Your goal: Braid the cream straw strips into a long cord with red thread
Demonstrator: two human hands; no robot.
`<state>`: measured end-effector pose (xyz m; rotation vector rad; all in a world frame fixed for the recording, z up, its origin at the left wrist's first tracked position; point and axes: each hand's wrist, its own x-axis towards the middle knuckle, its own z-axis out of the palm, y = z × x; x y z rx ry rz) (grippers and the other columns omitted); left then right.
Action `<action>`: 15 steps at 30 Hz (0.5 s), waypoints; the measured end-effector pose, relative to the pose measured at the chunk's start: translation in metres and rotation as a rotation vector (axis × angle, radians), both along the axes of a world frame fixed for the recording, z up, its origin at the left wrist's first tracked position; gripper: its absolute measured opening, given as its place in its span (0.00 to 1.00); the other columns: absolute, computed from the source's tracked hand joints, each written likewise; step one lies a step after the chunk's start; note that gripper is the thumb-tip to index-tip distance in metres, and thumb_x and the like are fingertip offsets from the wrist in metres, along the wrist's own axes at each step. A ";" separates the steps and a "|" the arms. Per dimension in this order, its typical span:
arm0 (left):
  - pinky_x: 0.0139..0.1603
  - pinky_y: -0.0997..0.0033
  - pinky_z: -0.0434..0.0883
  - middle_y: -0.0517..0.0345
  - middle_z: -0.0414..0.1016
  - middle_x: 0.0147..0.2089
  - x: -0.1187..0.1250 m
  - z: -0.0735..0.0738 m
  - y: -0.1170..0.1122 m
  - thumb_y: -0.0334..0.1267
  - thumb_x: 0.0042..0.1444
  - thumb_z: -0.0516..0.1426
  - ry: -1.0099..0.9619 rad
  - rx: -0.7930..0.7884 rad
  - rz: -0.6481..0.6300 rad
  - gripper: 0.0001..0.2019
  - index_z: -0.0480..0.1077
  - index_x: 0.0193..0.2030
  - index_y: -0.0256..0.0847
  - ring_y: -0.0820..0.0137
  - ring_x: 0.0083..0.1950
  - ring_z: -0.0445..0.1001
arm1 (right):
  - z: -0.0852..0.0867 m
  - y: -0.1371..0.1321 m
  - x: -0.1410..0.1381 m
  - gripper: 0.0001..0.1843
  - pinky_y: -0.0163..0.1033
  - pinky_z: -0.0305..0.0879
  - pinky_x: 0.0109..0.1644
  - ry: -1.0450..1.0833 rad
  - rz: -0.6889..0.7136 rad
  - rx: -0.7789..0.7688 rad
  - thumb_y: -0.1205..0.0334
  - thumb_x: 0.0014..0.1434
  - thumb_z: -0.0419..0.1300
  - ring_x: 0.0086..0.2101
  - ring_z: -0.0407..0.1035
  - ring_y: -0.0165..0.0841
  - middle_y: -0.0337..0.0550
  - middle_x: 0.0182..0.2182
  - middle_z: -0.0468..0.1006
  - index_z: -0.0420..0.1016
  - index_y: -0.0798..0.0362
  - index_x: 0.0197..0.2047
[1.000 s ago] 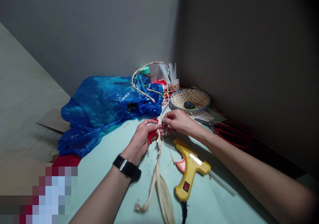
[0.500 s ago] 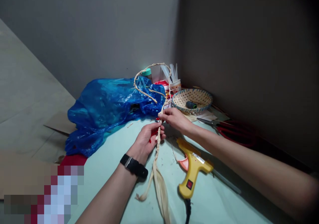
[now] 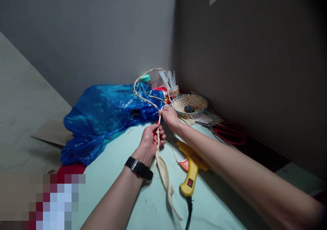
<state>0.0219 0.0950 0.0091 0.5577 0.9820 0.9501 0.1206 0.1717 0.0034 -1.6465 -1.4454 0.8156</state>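
A pale braided cord [image 3: 157, 138], seemingly of dried plant fibre, runs through both hands. Beyond the fingers it rises into a loop; toward me it ends in loose flat strips [image 3: 165, 175]. My left hand [image 3: 150, 136], with a black watch strap at the wrist, pinches the cord between thumb and fingers. Something small and red shows in that palm, too hidden to name. Farther up, my right hand [image 3: 169, 117] is closed on the same cord, its fingertips partly covering it. A yellow glue gun [image 3: 189, 180] lies just right of the strips, partly behind my right forearm.
A blue plastic bag [image 3: 109, 110] lies at the back left. Toward the corner stand a green-capped jar [image 3: 145, 78] and a cup of clear sticks [image 3: 174, 92]. A woven basket [image 3: 178, 104] holds a dark spool [image 3: 189, 109]. Red-handled scissors [image 3: 230, 134] lie at right.
My right hand has slid a little up the cord, away from the left hand. The loose strips have swung slightly. The whole view has shifted somewhat.
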 end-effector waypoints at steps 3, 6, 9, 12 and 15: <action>0.14 0.80 0.58 0.59 0.63 0.19 -0.002 0.005 -0.002 0.32 0.54 0.49 0.022 0.032 0.004 0.09 0.62 0.23 0.36 0.77 0.17 0.63 | 0.004 -0.001 0.003 0.16 0.38 0.68 0.36 0.000 0.005 0.011 0.52 0.64 0.54 0.30 0.69 0.28 0.40 0.31 0.74 0.72 0.58 0.35; 0.19 0.76 0.67 0.53 0.71 0.25 -0.006 0.008 -0.004 0.35 0.57 0.51 0.065 0.092 0.018 0.09 0.68 0.31 0.33 0.75 0.21 0.69 | 0.005 -0.009 0.008 0.16 0.33 0.64 0.29 0.024 0.085 0.037 0.54 0.63 0.54 0.23 0.65 0.25 0.38 0.25 0.73 0.72 0.59 0.32; 0.22 0.75 0.70 0.54 0.73 0.28 -0.004 0.006 -0.005 0.37 0.54 0.58 0.146 0.178 0.056 0.08 0.68 0.38 0.34 0.73 0.23 0.72 | 0.004 -0.017 0.012 0.17 0.30 0.59 0.26 0.029 0.149 0.086 0.55 0.60 0.56 0.21 0.63 0.24 0.37 0.20 0.71 0.73 0.58 0.27; 0.18 0.80 0.66 0.63 0.70 0.24 0.001 0.000 -0.004 0.32 0.52 0.60 0.263 0.279 0.127 0.12 0.65 0.43 0.40 0.76 0.18 0.69 | 0.002 -0.019 0.016 0.17 0.30 0.57 0.27 0.015 0.157 0.135 0.54 0.58 0.56 0.22 0.64 0.25 0.38 0.20 0.72 0.73 0.58 0.25; 0.14 0.82 0.59 0.65 0.67 0.19 0.005 -0.004 -0.002 0.30 0.53 0.57 0.363 0.323 0.095 0.03 0.67 0.36 0.38 0.78 0.14 0.65 | 0.001 -0.019 0.017 0.19 0.30 0.57 0.29 -0.003 0.138 0.172 0.54 0.59 0.54 0.23 0.65 0.26 0.39 0.21 0.73 0.73 0.57 0.24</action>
